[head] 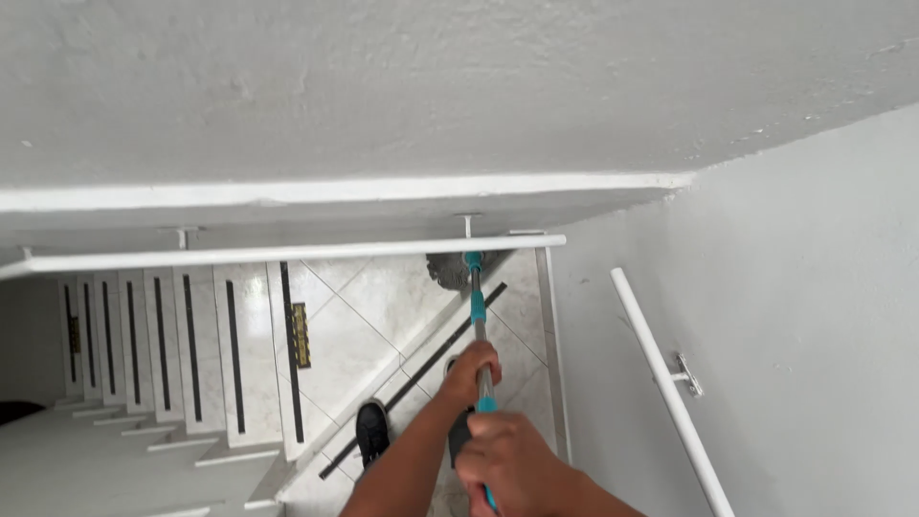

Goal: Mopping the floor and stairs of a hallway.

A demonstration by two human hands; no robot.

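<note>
Head view: I see a mop (476, 316) with thin metal pole, teal joints and grey shaggy head, reaching down onto the white tiled landing (383, 306). My left hand (469, 371) and right hand (507, 460) both have fingers wrapped tight around the pole.
</note>
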